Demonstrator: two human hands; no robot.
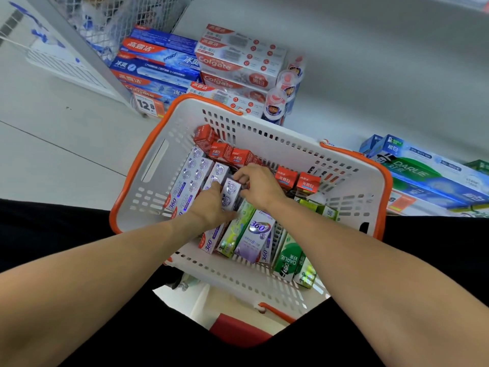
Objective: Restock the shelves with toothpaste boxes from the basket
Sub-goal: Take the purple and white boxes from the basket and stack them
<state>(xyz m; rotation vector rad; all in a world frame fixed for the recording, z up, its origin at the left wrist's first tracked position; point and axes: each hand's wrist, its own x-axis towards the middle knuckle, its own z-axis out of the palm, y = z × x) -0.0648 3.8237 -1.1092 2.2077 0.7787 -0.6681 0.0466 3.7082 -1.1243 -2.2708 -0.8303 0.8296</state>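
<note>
Head view: white basket w/ orange rim (148, 165) at frame centre, packed w/ toothpaste boxes. Both forearms reaching in from the bottom corners. Left hand (209, 205) curled over a silver-purple 360 box (230, 192), thumb on its near side. Right hand (260, 185) pinching the same box at its top end, fingers bent round it. More silver-purple 360 boxes (185, 181) lying flat just left of the held one. Small red boxes (227, 153) standing on end along the far wall of the basket, two more to the right of the hands. Green Darlie boxes (287, 258) & a lilac 360 box (255, 237) at the near side. Shelf (370, 75) beyond the basket: blue & white-red Colgate boxes (232, 62) stacked at upper centre, price tag (145, 104) in front; Darlie stock (423, 170) at right edge.
</note>
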